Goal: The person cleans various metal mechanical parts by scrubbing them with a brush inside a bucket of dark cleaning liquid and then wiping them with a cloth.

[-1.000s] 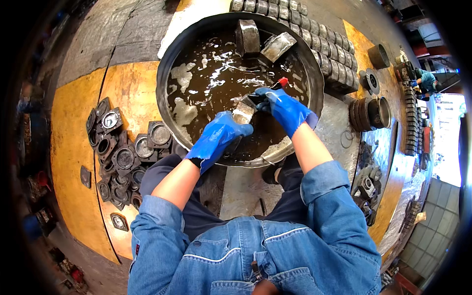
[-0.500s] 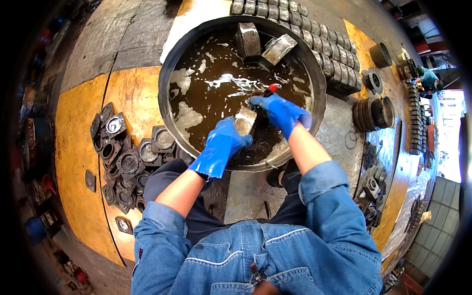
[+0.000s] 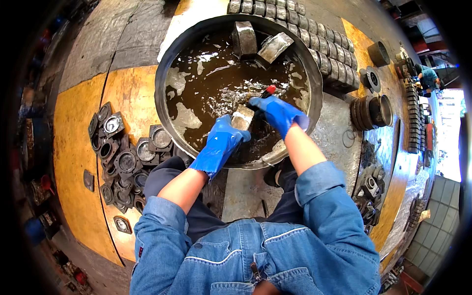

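Note:
My left hand [image 3: 220, 144], in a blue rubber glove, is closed around a grey metal block [image 3: 242, 117] over the murky brown liquid [image 3: 206, 93] in a large round metal tub [image 3: 161, 93]. Close by on the right, my gloved right hand [image 3: 279, 112] grips a tool with a black and red handle [image 3: 269, 90]. Its red end points up, and its working end is hidden by the glove and the block. Two more metal blocks, one upright [image 3: 244, 40] and one tilted [image 3: 274, 48], stand partly out of the liquid at the tub's far side.
Rows of similar metal blocks [image 3: 324, 49] stand behind the tub to the right. Several dark square castings with round openings [image 3: 126, 162] are heaped at left. Metal rings [image 3: 366, 114] and a short pipe [image 3: 378, 54] sit at right. Far right, another person [image 3: 429, 77] bends over.
The ripples and foam around my hands have shifted. Both hands keep their grips, with the block and handle almost in the same place; the whole view has moved slightly.

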`<state>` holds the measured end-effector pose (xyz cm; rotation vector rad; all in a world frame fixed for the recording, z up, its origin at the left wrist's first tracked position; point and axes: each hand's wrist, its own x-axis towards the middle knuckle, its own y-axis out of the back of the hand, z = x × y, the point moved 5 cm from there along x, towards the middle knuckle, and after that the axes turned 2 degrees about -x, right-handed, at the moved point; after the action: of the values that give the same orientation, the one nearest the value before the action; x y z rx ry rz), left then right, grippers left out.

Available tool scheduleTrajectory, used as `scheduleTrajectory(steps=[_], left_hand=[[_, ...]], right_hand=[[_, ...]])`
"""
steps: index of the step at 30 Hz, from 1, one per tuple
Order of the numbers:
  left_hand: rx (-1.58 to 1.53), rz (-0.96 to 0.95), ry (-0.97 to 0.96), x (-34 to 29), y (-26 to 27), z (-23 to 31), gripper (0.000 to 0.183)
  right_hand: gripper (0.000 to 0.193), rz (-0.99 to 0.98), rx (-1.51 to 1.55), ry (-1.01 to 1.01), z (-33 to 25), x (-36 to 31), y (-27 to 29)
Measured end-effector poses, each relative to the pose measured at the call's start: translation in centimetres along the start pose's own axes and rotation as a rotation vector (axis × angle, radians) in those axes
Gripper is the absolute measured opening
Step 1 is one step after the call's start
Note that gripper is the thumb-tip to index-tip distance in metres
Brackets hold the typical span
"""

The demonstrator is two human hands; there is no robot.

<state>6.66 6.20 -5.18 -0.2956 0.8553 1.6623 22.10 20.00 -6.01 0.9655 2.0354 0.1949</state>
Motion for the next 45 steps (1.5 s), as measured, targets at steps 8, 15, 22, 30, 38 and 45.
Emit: scheduleTrajectory(steps=[8,15,22,30,38,45], left_hand=[[-0.527,-0.003,-0.070,3.2,-2.2,-1.0,0.043],[-0.846,-0.167,-0.270,0.9,2.0,-1.3,0.021],[-0.832,-0.075,-0.057,0.9,4.5,-2.0,0.030],[-0.769,0.016,-0.149,-1.1,7.2,-2.6,0.032],[-0.760,-0.044,-0.113,-1.4,6.9,-1.8,0.033],[-0.733,0.048,-0.409,1.8,6.4,-4.8,0.031]], right_hand=[[0.052,0.091,0.101,-0.144,4.9,2.8,0.0],[0.034,-0.034,0.649,0.238,-1.2,-0.3,1.8],[0.020,-0.191,0.164,0.427,-5.9,2.0,-2.8],[0.029,0.068,0.217,0.277,-5.3,1.3,-1.4],[0.030,-0.082,0.217,0.302,-4.9,3.9,-4.3],[0.027,0.266,0.112,0.060,2.4,4.0,-1.4]])
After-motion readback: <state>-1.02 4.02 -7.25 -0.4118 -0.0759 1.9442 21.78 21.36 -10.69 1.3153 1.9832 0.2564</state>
